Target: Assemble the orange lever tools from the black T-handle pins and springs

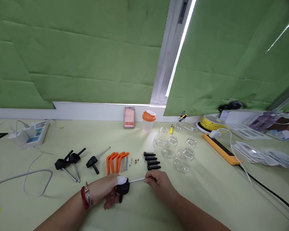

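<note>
My left hand (109, 190), with a white wrap on its thumb, grips a black part (123, 188) that has a metal rod (137, 180) pointing right. The fingertips of my right hand (159, 183) pinch the rod's far end. Behind my hands lie several orange bent pieces (117, 161), metal pins (125, 164) and tiny metal and brown bits (135, 161). Several black ribbed parts (152, 162) are stacked in a column beyond my right hand. Three similar black parts with rods rest to the left, one of them (91, 162) nearest my left hand.
Clear glass-like cups (172, 141) stand right of centre, near a lidded cup (148, 122) and small tools (180, 118). An orange power strip (220, 149) with cables lies at right. Another power strip (38, 133) and a looping cable (50, 179) are at left.
</note>
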`<state>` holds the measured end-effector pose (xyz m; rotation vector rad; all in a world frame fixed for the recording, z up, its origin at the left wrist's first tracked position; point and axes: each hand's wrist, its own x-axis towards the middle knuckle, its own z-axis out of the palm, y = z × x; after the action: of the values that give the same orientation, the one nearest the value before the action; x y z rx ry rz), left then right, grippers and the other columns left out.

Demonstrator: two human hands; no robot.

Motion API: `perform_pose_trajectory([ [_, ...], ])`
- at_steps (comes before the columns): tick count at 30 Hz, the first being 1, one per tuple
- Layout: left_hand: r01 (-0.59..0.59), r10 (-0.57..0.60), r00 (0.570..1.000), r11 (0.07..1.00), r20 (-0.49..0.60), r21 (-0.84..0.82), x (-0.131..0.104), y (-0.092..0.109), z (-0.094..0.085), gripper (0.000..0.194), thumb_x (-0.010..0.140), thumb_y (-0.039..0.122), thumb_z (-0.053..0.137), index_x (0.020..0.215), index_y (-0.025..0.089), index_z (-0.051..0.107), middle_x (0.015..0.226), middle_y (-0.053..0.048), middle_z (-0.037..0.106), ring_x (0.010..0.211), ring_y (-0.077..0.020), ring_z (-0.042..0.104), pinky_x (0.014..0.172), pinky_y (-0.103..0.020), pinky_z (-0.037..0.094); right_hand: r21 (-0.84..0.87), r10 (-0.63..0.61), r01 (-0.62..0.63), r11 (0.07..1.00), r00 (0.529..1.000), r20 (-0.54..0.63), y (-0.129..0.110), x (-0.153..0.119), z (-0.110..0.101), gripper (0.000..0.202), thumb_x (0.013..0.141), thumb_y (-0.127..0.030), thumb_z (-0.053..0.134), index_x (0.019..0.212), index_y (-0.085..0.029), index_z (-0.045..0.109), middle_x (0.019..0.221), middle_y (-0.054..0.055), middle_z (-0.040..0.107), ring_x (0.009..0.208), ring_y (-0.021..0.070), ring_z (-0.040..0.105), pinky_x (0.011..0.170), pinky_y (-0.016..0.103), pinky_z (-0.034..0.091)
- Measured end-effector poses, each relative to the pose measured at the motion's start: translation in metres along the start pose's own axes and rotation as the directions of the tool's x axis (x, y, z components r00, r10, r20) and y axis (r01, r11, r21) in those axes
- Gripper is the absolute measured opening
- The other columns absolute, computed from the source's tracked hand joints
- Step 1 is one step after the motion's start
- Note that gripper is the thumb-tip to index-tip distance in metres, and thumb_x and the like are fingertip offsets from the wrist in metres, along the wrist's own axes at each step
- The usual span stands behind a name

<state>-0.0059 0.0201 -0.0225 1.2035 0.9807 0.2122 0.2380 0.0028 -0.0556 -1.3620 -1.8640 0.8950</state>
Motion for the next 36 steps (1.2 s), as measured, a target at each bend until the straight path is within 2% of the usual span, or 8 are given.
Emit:
perform_pose_trajectory([
  [5,-0.11,0.114,0.993,0.97,-0.005,0.218,-0.006,0.004,-0.001,0.031,0.079,0.044,0.056,0.095,0.019,0.048,0.056,0.006,0.051,0.036,-0.0083,0.046,0.034,-0.016,0.034,-0.107,-0.03,0.032,0.994,0.999,0.023,-0.006,-0.001,0.002,0.017,0.082,-0.021,0.051,0.07,-0.019,0.062,0.064,-0.001,0.058,0.063,0.0139,0.052,0.06,0.024,0.036],
  [9,-0.099,0.093,0.995,0.954,0.034,0.283,-0.003,0.002,-0.007,0.028,0.075,0.037,0.062,0.091,0.019,0.05,0.056,0.007,0.049,0.035,-0.0072,0.045,0.033,-0.015,0.035,-0.141,-0.116,0.119,0.983,0.993,0.03,-0.004,0.002,-0.002,0.017,0.085,-0.024,0.052,0.076,-0.019,0.065,0.068,0.001,0.06,0.066,0.0139,0.054,0.062,0.023,0.039],
  [14,-0.133,0.138,0.99,0.955,0.001,0.266,-0.005,0.004,-0.012,0.022,0.08,0.036,0.059,0.087,0.018,0.05,0.048,0.008,0.044,0.034,-0.0073,0.043,0.033,-0.014,0.033,-0.298,-0.204,0.185,0.937,0.978,-0.034,-0.005,0.027,-0.018,0.025,0.091,-0.022,0.044,0.102,-0.02,0.067,0.097,0.006,0.06,0.086,0.0162,0.055,0.076,0.027,0.043],
  [18,-0.149,0.158,0.987,0.948,-0.009,0.281,-0.003,0.0,-0.016,0.021,0.081,0.037,0.059,0.086,0.018,0.05,0.048,0.007,0.045,0.034,-0.0077,0.043,0.033,-0.014,0.032,-0.572,-0.229,0.224,0.789,0.971,0.064,-0.01,0.062,-0.021,0.022,0.088,-0.018,0.051,0.098,-0.023,0.07,0.097,0.006,0.059,0.09,0.0187,0.05,0.079,0.03,0.04],
  [22,-0.147,0.152,0.988,0.954,0.002,0.262,0.001,-0.006,-0.019,0.022,0.082,0.039,0.057,0.084,0.019,0.049,0.05,0.006,0.046,0.035,-0.0083,0.044,0.033,-0.015,0.032,-0.67,-0.202,0.289,0.684,0.957,0.206,-0.011,0.087,-0.01,0.015,0.085,-0.023,0.057,0.089,-0.023,0.071,0.094,0.006,0.06,0.088,0.0193,0.048,0.079,0.03,0.037],
  [27,-0.151,0.153,0.988,0.961,0.01,0.23,0.001,-0.006,-0.019,0.022,0.082,0.039,0.057,0.083,0.019,0.047,0.052,0.006,0.048,0.034,-0.0077,0.044,0.032,-0.015,0.033,-0.663,-0.156,0.262,0.702,0.964,0.216,-0.008,0.095,0.003,0.017,0.083,-0.017,0.058,0.072,-0.019,0.072,0.079,0.006,0.062,0.077,0.0177,0.05,0.071,0.029,0.036],
  [32,-0.155,0.155,0.988,0.965,0.018,0.213,0.002,-0.006,-0.02,0.021,0.083,0.037,0.057,0.084,0.018,0.047,0.053,0.006,0.049,0.034,-0.0075,0.045,0.031,-0.015,0.032,-0.616,-0.145,0.218,0.757,0.975,0.167,-0.011,0.09,0.001,0.02,0.082,-0.016,0.057,0.068,-0.018,0.07,0.077,0.006,0.064,0.076,0.0176,0.052,0.073,0.029,0.036],
  [36,-0.151,0.151,0.988,0.969,0.019,0.197,0.003,-0.008,-0.022,0.021,0.083,0.038,0.057,0.084,0.019,0.047,0.054,0.005,0.05,0.035,-0.0076,0.045,0.032,-0.015,0.033,-0.538,-0.14,0.151,0.829,0.988,0.061,-0.015,0.071,-0.011,0.023,0.088,-0.018,0.047,0.083,-0.018,0.069,0.086,0.006,0.065,0.085,0.0179,0.055,0.078,0.029,0.038],
])
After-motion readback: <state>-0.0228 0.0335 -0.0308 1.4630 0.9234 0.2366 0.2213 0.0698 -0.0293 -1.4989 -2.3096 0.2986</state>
